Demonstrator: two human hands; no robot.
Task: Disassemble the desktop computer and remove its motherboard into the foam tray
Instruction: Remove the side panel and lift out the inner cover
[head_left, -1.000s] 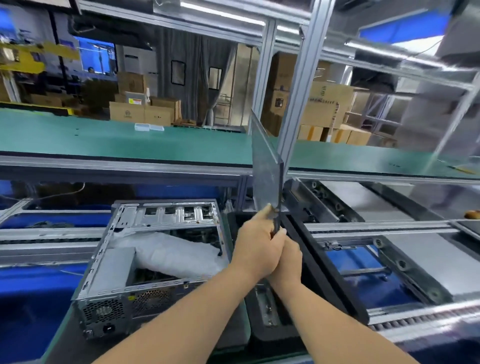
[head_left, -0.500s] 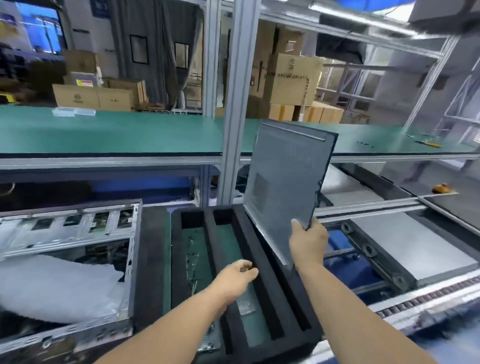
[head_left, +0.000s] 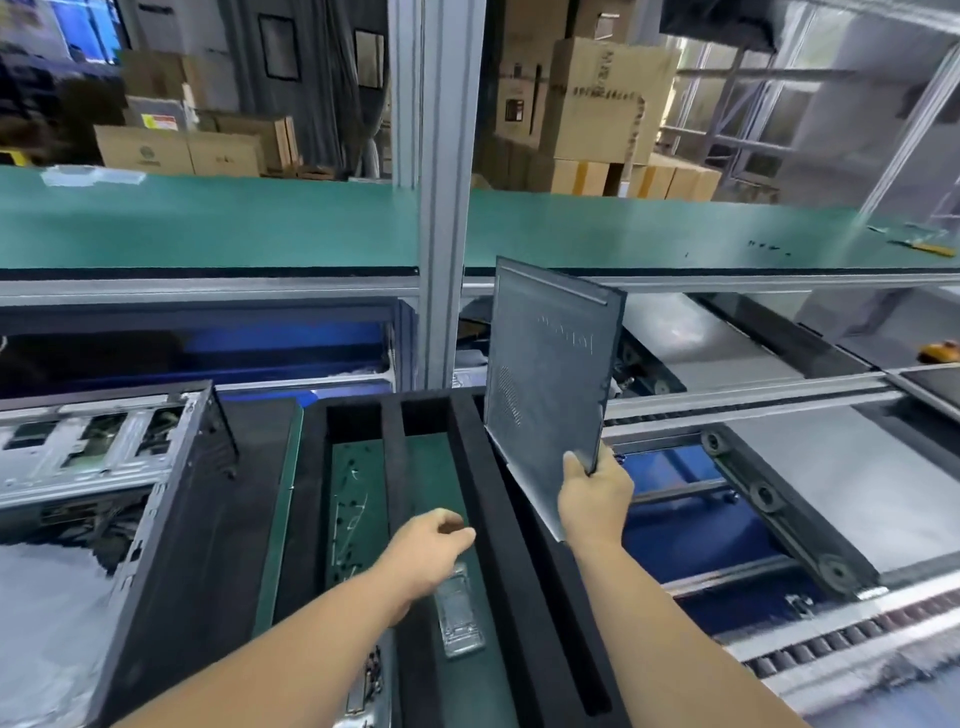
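My left hand (head_left: 434, 545) hangs loosely curled, holding nothing | my right hand (head_left: 595, 499) grips the side panel (head_left: 550, 374) by its corner; it could slip and strike the foam tray (head_left: 511, 571) | tray slots hold boards and brackets | computer case (head_left: 104, 457) left, motherboard hidden by a white bag (head_left: 47, 623)

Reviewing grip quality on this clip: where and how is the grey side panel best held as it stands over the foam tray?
By its lower corner, from below, as the right hand grips it now. The side panel is a thin flat sheet standing nearly upright over the foam tray, so its bottom edge is the nearest free one. The left hand could probably steady the near long edge.
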